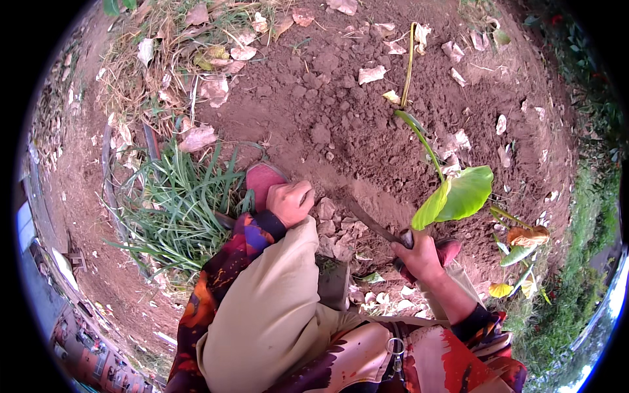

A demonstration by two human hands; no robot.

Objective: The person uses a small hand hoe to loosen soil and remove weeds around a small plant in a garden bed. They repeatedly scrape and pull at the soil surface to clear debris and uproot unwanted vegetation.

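Note:
My left hand (291, 202) rests closed by my bent left knee, beside a red shoe (263, 178); nothing shows in its fingers. In my right hand (421, 255) is the handle of a narrow, soil-stained metal hand tool (371, 222). Its slightly curved blade points up and left, with the far end against the loose brown soil (314, 113). Just above that hand spreads a broad green leaf (464, 194), its long stalk (423, 140) running up to the ground. Whether the leaf touches the hand I cannot tell.
Left of my foot grows a clump of long grassy leaves (177, 201). Dry straw (132, 73) and fallen leaves (214, 91) lie at upper left. A dark block (333, 282) sits between my legs. A drooping plant with a brown leaf (528, 236) stands at right.

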